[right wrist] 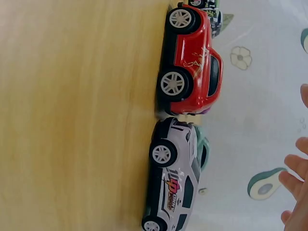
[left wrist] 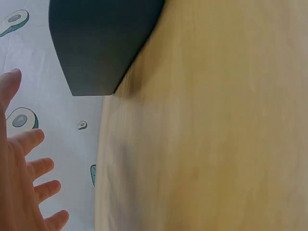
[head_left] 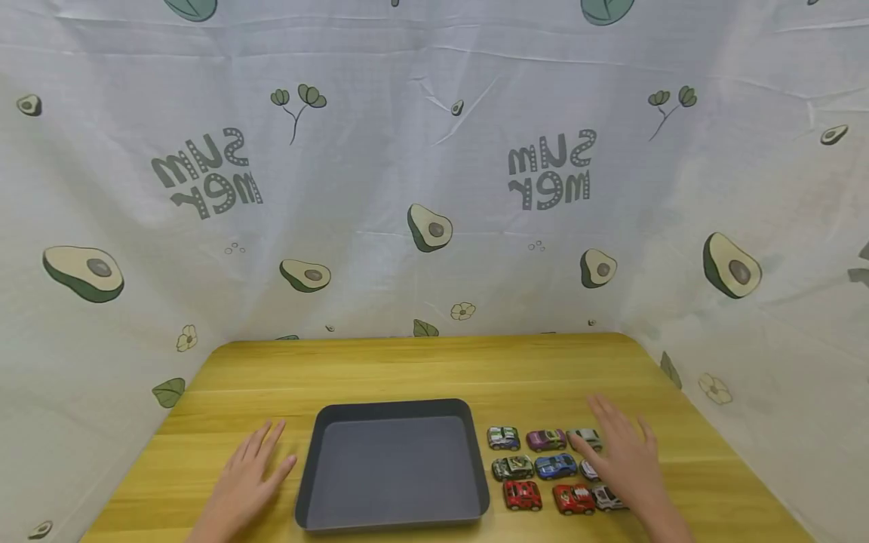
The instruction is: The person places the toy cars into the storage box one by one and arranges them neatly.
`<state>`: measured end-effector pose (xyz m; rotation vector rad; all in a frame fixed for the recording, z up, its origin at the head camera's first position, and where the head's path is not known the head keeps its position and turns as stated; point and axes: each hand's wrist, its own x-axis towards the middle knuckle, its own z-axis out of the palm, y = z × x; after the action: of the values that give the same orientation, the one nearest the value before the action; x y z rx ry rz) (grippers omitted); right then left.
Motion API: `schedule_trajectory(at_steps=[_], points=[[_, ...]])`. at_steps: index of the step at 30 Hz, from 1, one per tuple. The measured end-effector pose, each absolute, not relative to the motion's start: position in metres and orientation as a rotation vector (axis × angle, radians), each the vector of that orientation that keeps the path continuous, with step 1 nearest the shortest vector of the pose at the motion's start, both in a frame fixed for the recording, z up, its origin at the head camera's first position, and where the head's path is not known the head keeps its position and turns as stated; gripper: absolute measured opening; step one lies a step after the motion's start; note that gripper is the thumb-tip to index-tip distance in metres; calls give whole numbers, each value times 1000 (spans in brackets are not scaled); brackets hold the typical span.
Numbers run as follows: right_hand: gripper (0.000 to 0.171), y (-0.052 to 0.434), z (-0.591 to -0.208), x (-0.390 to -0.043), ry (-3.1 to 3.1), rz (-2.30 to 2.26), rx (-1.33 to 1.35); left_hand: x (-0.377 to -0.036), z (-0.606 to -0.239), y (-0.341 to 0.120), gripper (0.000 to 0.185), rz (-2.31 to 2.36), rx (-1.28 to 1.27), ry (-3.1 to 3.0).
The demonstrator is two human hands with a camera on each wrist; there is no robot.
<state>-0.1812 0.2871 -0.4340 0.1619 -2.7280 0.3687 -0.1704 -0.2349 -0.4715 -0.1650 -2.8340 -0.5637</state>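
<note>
Nine toy cars [head_left: 556,465] are being displayed in three rough rows of three on a wooden tabletop [head_left: 407,366], just to the right of a dark tray [head_left: 392,411]. The right hand [head_left: 626,461] is being held over the outer column, its fingers extended and parted; nothing is being grasped. By that hand, a pale green car [head_left: 589,436], a white car in the middle row [head_left: 588,470] and a white car in the near row [head_left: 606,498] are being partly screened from the head view. Beside the tray's left wall, the left hand [head_left: 246,479] is being held with fingers spread, likewise free of any load; whether the tabletop is being touched by it is not being shown clearly.

Trouble is being invited, it would seem, chiefly by crowding: the near-row white car is being set so close to its red neighbour [head_left: 574,499] that the latter could be nudged if the former were pinched carelessly. Wheels are also being rested on smooth wood, so a car could be sent rolling by a stray thumb. With the outer cars being obscured, a grip could be misjudged; the tray, being steadied by neither hand, could be shifted by a bump.
</note>
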Motion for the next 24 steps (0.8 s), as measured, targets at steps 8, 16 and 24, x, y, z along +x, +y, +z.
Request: schedule_trajectory(at_steps=[8,16,24], points=[[70,290,-434,-174,-2696,421,146,-164,-466,-229,57,-785,-186,-2786],[69,296,-441,-166,-2683,419,114,-160,-468,-221,54,-1190,-201,-2699],[69,300,-443,-155,-2729,411,83,-159,-473,-212,50,-1478,-199,-2602]])
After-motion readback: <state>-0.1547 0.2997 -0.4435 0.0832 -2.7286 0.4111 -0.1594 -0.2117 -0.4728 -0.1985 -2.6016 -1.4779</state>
